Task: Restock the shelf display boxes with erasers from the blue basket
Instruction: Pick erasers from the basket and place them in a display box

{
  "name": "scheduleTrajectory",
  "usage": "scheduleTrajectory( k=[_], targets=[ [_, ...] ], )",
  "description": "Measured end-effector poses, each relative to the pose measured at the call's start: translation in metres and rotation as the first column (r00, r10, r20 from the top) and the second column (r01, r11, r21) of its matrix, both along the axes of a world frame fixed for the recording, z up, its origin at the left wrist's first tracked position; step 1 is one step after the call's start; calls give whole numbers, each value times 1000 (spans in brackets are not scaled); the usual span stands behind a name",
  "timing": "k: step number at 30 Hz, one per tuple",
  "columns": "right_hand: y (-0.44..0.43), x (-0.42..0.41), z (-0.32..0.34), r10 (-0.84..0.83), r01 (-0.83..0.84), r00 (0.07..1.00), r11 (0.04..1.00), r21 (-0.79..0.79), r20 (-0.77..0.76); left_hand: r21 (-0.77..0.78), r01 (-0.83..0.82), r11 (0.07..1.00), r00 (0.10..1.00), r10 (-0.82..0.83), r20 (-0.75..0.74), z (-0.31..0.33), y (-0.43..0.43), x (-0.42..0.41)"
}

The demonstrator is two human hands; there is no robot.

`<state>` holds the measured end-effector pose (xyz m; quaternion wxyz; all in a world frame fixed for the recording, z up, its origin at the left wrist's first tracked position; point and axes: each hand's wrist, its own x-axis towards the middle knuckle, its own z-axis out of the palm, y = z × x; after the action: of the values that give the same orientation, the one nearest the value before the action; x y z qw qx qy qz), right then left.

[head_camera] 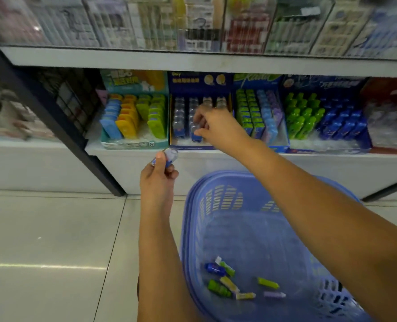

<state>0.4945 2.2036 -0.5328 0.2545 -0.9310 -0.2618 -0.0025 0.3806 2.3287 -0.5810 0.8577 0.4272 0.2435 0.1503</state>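
Near the middle of the frame we see the left hand [157, 182] raised just below the shelf [309, 165]. Its grip is closed round a blue-capped eraser [169, 156], which sticks up past the thumb. Above it and to the right, the right hand [217, 126] reaches into the dark blue display box [188, 148] on that shelf. Its grip pinches a front eraser [195, 134] at the near end of the box's second row from the left, though blur hides how the fingertips sit on it. Rows of clear erasers fill the box behind the hand.

Left of this box stands a teal display box [128, 145] with blue, orange and green pieces. To the right a third box [258, 112] holds green, blue and purple packs, and further right a fourth box [320, 122] holds green and blue pieces.

At the lower right of the frame the blue basket [218, 176] stands on the tiled floor [53, 228], under the right forearm. A few loose erasers [219, 269] lie on its bottom, blue, green, yellow and purple.
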Motion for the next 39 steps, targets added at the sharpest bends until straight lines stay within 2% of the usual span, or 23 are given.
scheduleTrajectory(
  k=[6,12,14,17,19,21,22,24,26,28,30,31,32,34,36,39],
  targets=[
    [3,-2,-2,26,-25,998,999,-24,64,-111,-23,994,1000,25,18,4,-5,2],
    [6,-11,-12,-75,67,994,993,97,75,-135,4,991,1000,-4,3,5,-8,2],
    [4,-10,-12,-60,56,994,997,45,88,-131,6,991,1000,-5,4,5,-9,2],
    [5,-6,-5,-12,33,988,991,-133,155,-117,11,993,1000,-9,23,6,-12,3],
    [5,-5,0,1,31,981,986,-163,196,-127,18,992,998,-11,55,6,-14,4],
    [5,-13,4,-59,61,986,998,-11,158,-142,38,989,995,-25,94,6,-15,5],
    [5,-19,5,-76,67,995,991,116,68,-154,54,987,992,-35,121,6,-15,6],
    [7,-31,7,10,47,986,943,330,-167,-165,94,982,982,-64,178,6,-14,7],
    [10,-39,9,87,32,962,906,421,-260,-140,130,982,972,-99,212,8,-13,10],
    [12,-38,13,106,33,958,881,472,-265,-100,139,985,969,-114,221,10,-11,12],
    [15,-33,15,94,27,969,880,474,-228,29,124,992,977,-127,172,9,-8,14],
    [16,-30,15,67,21,981,897,441,-182,192,112,975,986,-133,98,8,-7,16],
    [18,-26,14,35,13,993,922,387,-116,397,110,911,992,-123,7,4,-5,17],
    [20,-18,10,6,-11,1000,972,235,23,722,144,677,989,-80,-123,-5,-2,17],
    [22,-12,1,26,-34,996,995,91,91,841,190,507,982,-86,-170,-13,-3,15],
    [26,-9,-10,41,-45,993,998,39,107,861,221,459,975,-116,-188,-20,-5,14]
  ],
)
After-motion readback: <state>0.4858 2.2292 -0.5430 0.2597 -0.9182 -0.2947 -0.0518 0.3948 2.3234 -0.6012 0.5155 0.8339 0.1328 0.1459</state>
